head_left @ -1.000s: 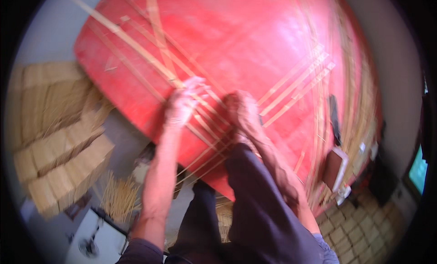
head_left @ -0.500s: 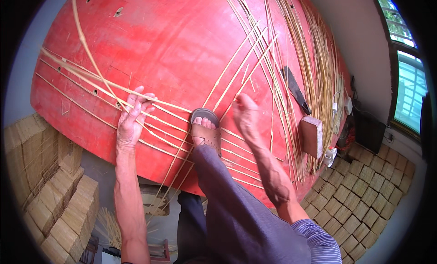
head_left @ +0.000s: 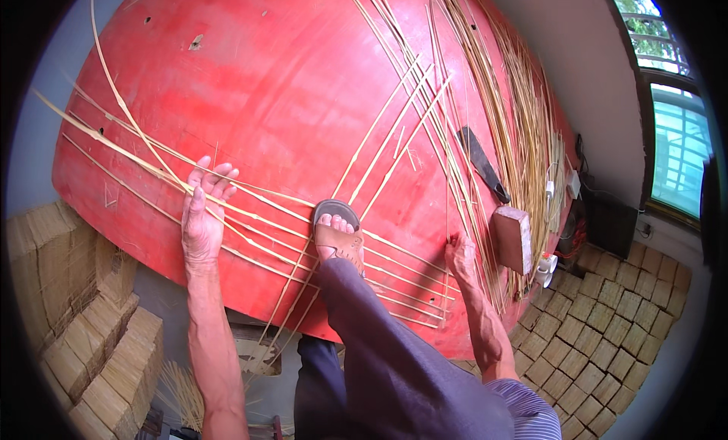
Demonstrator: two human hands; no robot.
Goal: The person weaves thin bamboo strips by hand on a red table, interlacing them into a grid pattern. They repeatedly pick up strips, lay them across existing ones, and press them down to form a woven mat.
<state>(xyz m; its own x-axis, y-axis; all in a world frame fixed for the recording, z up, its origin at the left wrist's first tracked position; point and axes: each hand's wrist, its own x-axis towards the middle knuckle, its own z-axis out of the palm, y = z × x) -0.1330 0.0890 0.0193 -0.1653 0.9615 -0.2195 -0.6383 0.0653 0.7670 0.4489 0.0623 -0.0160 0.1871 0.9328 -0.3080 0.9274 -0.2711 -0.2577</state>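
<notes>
Pale bamboo strips lie in rows across a red board, crossed by several slanting strips. My left hand is palm up at the left, raising some long strips between thumb and fingers; its other fingers are loosely spread. My sandalled foot presses on the strips where they cross. On the right, my right hand is closed at the fingertips beside thin strips near the strips' right ends. What its fingers pinch, if anything, is too small to make out.
A dark flat blade and a reddish block lie at the right, by a bundle of long strips. Stacked bamboo blocks stand at lower left; more blocks cover the floor at right.
My right hand has moved right and nearer, from beside my foot to the thin strips by the block. The long strips in my left hand have swung a little at their far left ends.
</notes>
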